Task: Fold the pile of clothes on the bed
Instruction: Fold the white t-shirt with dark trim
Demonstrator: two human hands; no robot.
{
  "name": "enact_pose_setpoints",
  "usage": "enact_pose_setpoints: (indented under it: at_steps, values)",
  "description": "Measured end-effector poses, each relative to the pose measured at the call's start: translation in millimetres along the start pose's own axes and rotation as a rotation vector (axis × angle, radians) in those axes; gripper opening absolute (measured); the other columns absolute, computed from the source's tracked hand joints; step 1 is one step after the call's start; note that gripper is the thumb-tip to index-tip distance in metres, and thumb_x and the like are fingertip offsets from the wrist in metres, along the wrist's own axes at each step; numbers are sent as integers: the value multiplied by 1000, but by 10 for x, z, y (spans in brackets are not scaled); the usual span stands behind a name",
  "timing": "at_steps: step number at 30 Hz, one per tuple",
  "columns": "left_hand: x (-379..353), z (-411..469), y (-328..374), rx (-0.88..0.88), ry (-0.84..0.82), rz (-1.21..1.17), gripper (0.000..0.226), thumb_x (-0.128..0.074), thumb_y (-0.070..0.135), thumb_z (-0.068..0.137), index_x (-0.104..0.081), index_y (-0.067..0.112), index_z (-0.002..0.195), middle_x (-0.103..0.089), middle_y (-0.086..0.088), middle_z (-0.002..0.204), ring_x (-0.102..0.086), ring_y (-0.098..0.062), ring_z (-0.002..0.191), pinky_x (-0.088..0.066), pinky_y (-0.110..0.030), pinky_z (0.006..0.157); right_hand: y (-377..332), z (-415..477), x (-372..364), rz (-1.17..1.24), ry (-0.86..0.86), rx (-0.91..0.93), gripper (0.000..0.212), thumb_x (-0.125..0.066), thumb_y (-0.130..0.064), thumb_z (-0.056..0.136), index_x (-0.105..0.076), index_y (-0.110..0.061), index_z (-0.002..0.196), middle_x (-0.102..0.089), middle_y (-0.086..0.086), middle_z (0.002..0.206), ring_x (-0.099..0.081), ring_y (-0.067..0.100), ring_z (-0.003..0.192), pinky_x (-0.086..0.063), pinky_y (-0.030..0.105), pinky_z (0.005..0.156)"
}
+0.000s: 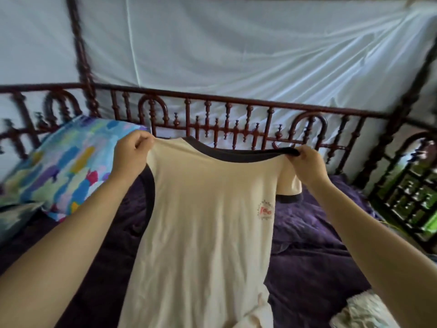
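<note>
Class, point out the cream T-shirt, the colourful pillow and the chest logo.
cream T-shirt (201, 228): head view, middle of its body.
colourful pillow (71, 166): head view, centre of its patterned face.
chest logo (266, 210): head view, centre of the print.

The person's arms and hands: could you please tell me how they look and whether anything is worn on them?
Both are bare. The left hand and right hand carry no gloves, and no rings, watch or bracelet show; the left forearm and right forearm have no sleeves in frame.
</note>
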State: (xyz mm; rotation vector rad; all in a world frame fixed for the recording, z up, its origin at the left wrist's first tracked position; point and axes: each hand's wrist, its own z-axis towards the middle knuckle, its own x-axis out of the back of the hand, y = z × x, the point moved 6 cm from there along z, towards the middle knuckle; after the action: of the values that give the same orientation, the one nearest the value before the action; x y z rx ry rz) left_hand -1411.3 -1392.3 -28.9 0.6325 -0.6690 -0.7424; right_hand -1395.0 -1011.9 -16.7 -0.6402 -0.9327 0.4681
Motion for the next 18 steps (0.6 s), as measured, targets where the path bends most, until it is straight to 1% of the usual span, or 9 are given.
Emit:
enact_pose_setpoints:
  at_steps: [2,4,7,9,11,12,13,15,18]
  values:
    - [90,69,134,-12,0,-14,16,-53,9,92,-64,0,98,-56,-5,81,-47,0,64,-33,-8,61,-65,-23,98,126,-6,-36,20,-49,-11,94,-56,0,110,-54,4,83,-47,17,68,-35,27,58]
    - [167,113,217,-25,8,-34,17,-53,11,92,-64,0,100,-54,4,72,-48,3,63,-34,-6,61,-112,-92,173,185,-9,-51,20,-45,-10,95,-52,-4,113,-49,-3,77,-44,13,64,-34,23,54]
    - [324,159,398,-60,34,-70,16,-53,9,91,-64,0,98,-55,19,69,-51,12,63,-35,-7,65,-265,-210,369,173,60,27,25,-38,-6,96,-48,-3,118,-52,4,88,-47,20,80,-37,30,64]
    - [484,216,638,-123,47,-108,12,-52,4,91,-63,8,92,-59,26,60,-51,18,60,-34,-3,62,-431,-247,574,145,159,114,28,-36,-3,95,-48,-4,120,-52,8,93,-46,21,84,-38,35,70]
    - [670,282,912,-194,82,-142,17,-52,1,90,-59,16,88,-55,41,59,-50,21,59,-35,-1,62,-591,-229,760,110,214,185,28,-37,-4,94,-49,-5,120,-51,5,79,-45,21,79,-33,34,66]
    - [747,314,1011,-216,96,-165,17,-52,1,89,-58,17,89,-54,44,60,-51,21,60,-35,-1,64,-658,-210,827,70,217,211,26,-39,-6,95,-49,-6,119,-47,2,70,-44,22,76,-29,32,62]
    - [810,336,1083,-228,106,-183,15,-52,2,89,-57,16,91,-54,45,60,-51,21,61,-36,-1,65,-715,-195,881,25,212,229,25,-40,-8,96,-49,-7,118,-44,1,66,-43,23,74,-27,31,61]
    - [872,364,1154,-242,114,-185,13,-53,4,89,-57,16,89,-55,43,61,-52,21,61,-36,-1,66,-784,-173,970,-35,212,242,24,-41,-12,96,-50,-9,118,-46,4,68,-44,24,75,-28,31,62]
    - [911,379,1125,-231,117,-207,11,-54,3,89,-63,3,96,-61,29,60,-51,19,60,-37,-4,65,-841,-187,1038,-48,196,257,23,-43,-15,96,-51,-12,117,-46,1,66,-47,25,74,-31,31,62]
